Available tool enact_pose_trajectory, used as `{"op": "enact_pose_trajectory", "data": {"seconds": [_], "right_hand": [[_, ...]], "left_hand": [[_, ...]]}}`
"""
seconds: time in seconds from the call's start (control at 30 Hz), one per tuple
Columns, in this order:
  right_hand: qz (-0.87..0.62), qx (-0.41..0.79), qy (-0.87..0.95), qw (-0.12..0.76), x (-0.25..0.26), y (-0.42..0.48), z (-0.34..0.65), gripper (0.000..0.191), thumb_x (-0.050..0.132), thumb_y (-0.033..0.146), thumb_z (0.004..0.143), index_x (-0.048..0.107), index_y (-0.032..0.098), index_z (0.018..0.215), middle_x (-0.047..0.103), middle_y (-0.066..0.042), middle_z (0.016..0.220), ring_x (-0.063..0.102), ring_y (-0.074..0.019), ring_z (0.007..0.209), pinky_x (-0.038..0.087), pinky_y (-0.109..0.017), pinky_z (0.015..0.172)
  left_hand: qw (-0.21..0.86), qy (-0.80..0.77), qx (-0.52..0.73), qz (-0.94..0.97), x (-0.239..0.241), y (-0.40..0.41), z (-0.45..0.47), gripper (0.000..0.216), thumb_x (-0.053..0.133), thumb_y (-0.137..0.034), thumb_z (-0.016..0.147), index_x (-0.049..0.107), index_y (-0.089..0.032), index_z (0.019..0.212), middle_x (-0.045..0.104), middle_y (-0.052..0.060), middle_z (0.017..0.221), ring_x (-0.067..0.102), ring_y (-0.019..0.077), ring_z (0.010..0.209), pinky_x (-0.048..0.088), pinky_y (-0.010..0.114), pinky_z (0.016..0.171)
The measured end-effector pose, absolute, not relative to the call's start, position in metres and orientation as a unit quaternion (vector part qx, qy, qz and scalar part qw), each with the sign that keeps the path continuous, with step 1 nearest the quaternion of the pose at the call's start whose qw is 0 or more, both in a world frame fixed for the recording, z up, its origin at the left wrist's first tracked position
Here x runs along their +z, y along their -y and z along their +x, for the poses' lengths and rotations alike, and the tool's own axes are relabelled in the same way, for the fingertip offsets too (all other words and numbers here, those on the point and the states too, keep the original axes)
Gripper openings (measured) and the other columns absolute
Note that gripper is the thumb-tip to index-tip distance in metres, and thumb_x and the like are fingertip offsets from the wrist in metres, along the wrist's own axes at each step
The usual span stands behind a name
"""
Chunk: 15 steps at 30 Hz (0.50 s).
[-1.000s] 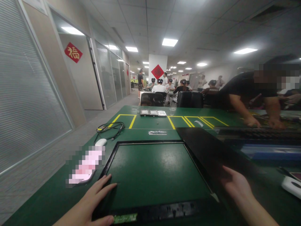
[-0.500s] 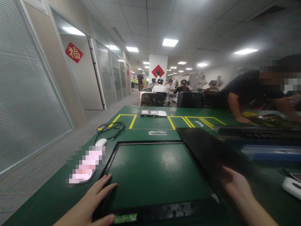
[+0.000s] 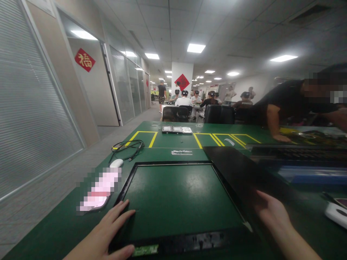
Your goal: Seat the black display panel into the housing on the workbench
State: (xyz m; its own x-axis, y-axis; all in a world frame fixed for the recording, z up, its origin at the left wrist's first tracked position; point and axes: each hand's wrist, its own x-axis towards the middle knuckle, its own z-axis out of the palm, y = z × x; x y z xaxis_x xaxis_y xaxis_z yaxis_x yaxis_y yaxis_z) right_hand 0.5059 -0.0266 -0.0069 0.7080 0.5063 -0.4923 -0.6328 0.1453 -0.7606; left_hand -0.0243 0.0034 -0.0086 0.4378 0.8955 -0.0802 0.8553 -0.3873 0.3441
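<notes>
A black rectangular monitor bezel lies flat on the green table, its middle open to the tabletop. My left hand rests on its left side with the fingers spread, the thumb beside a small green circuit board at the near edge. Right of the bezel is a flat black panel, slanting toward me. My right hand is by the panel's near end, fingers loosely apart and nothing visible in it; some of its fingers are in dark blur. A pale pointed piece shows at the bezel's near right corner.
On the left are a phone, a white mouse and a coiled black cable. Hard drives sit at the far edge. A co-worker leans over the table at right, behind a blue strip. A white device lies far right.
Both my hands and the bezel stay nearly still. The co-worker at the right has shifted slightly, the planted hand moving a little to the right.
</notes>
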Motion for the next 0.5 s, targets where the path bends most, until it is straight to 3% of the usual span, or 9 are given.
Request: {"op": "enact_pose_trajectory", "data": {"seconds": [0.1, 0.3, 0.4, 0.5], "right_hand": [[-0.530, 0.365, -0.053, 0.764, -0.004, 0.027, 0.505, 0.032, 0.059, -0.002, 0.078, 0.065, 0.017, 0.103, 0.074, -0.003, 0.087, 0.071, -0.0157, 0.065, 0.065, -0.029, 0.067], [-0.519, 0.361, -0.041, 0.773, 0.011, 0.036, 0.504, 0.027, 0.060, -0.006, 0.074, 0.065, 0.018, 0.085, 0.071, 0.001, 0.067, 0.066, -0.0121, 0.050, 0.056, -0.016, 0.041], [-0.520, 0.369, -0.025, 0.770, 0.014, 0.041, 0.504, 0.026, 0.062, -0.004, 0.072, 0.066, 0.019, 0.085, 0.072, 0.001, 0.066, 0.066, -0.0130, 0.048, 0.054, -0.017, 0.037], [-0.520, 0.380, 0.042, 0.764, 0.011, 0.043, 0.503, 0.025, 0.065, 0.004, 0.071, 0.067, 0.022, 0.089, 0.075, -0.001, 0.069, 0.070, -0.0184, 0.055, 0.060, -0.026, 0.045]], "left_hand": [[0.178, -0.528, 0.066, 0.828, -0.004, -0.003, -0.021, 0.077, 0.057, -0.066, 0.082, 0.051, -0.024, 0.146, 0.029, 0.016, 0.163, 0.029, 0.0396, 0.146, 0.029, 0.059, 0.113], [0.188, -0.531, 0.086, 0.822, 0.006, -0.002, -0.015, 0.074, 0.060, -0.062, 0.082, 0.053, -0.025, 0.145, 0.031, 0.015, 0.163, 0.032, 0.0397, 0.145, 0.031, 0.058, 0.113], [0.197, -0.528, 0.088, 0.821, 0.006, 0.000, -0.015, 0.074, 0.060, -0.062, 0.082, 0.053, -0.023, 0.145, 0.030, 0.017, 0.163, 0.032, 0.0402, 0.145, 0.031, 0.059, 0.112], [0.200, -0.525, 0.097, 0.822, 0.002, 0.001, -0.016, 0.073, 0.060, -0.061, 0.083, 0.052, -0.024, 0.145, 0.029, 0.018, 0.164, 0.031, 0.0405, 0.146, 0.030, 0.060, 0.112]]}}
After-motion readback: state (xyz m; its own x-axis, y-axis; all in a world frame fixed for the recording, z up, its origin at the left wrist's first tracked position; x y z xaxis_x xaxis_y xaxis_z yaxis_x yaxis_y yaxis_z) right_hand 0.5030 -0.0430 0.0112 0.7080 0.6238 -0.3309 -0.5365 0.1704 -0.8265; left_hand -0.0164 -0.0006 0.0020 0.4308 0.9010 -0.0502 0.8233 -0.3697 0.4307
